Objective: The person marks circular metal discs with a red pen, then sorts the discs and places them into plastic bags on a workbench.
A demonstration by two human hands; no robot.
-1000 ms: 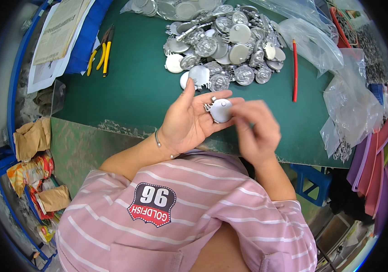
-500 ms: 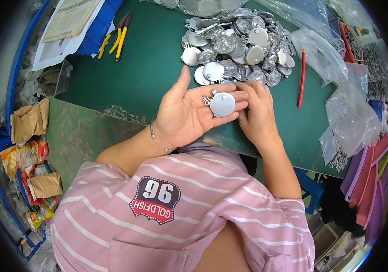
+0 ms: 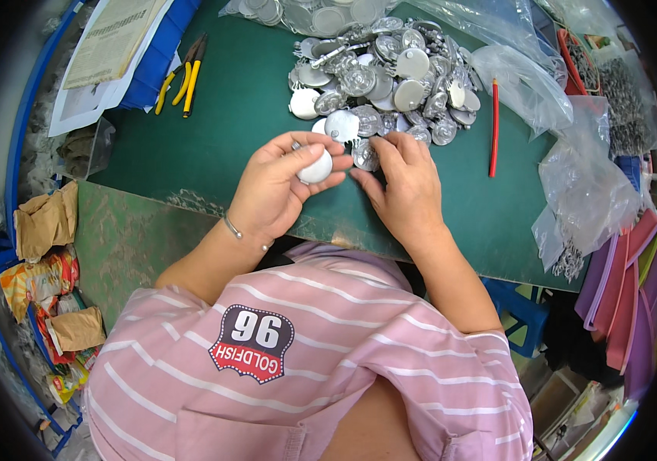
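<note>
My left hand (image 3: 267,175) is closed round a flat, round silver metal disc (image 3: 315,167), its thumb lying over the disc's edge. Just to the right, the fingers of my right hand (image 3: 407,184) are at a second piece, a round metal medallion (image 3: 365,156) with a raised pattern on its face, and they appear to grip its right edge. Beyond both hands rises a pile of similar silver medallions (image 3: 413,64), some plain side up and others patterned side up. One plain disc (image 3: 341,124) rests at the pile's near edge, close to my left fingertips.
Yellow-handled pliers (image 3: 188,88) lie on the green table mat (image 3: 244,84) at the left. A red pencil-like stick (image 3: 494,127) is right of the pile. Clear plastic bags (image 3: 586,165) cover the right side. A blue bin (image 3: 152,73) with papers stands far left.
My left hand has gone from an open palm to closing its thumb over the disc, which has turned. My right hand has drawn apart from it and is now at a medallion beside the pile.
</note>
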